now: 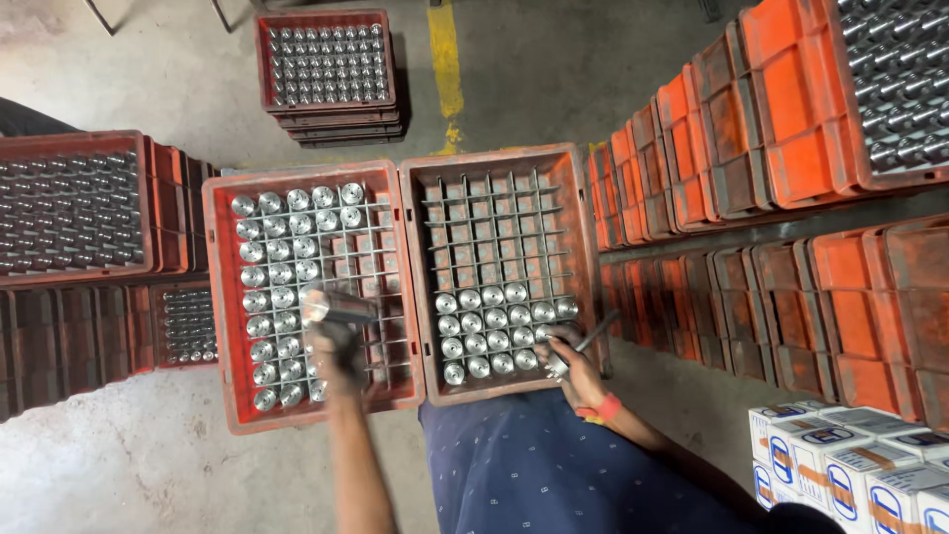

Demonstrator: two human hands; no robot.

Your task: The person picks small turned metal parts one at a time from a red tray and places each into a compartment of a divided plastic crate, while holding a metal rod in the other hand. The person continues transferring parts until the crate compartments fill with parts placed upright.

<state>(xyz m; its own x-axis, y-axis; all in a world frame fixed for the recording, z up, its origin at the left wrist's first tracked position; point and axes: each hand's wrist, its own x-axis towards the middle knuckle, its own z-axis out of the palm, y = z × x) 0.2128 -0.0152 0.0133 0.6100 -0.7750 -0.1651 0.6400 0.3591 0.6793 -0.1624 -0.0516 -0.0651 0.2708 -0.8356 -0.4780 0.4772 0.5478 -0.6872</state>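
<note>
My left hand has open grid cells on its right in the left crate; packed cylinders block the other side. Right crate: upper rows free, btm rows full by my right hand.

A cluster of small cardboard boxes stands on the floor in the bottom right corner, packed closely side by side. Each is white with blue printed panels and an orange-brown band. No signs or screens show.
</note>
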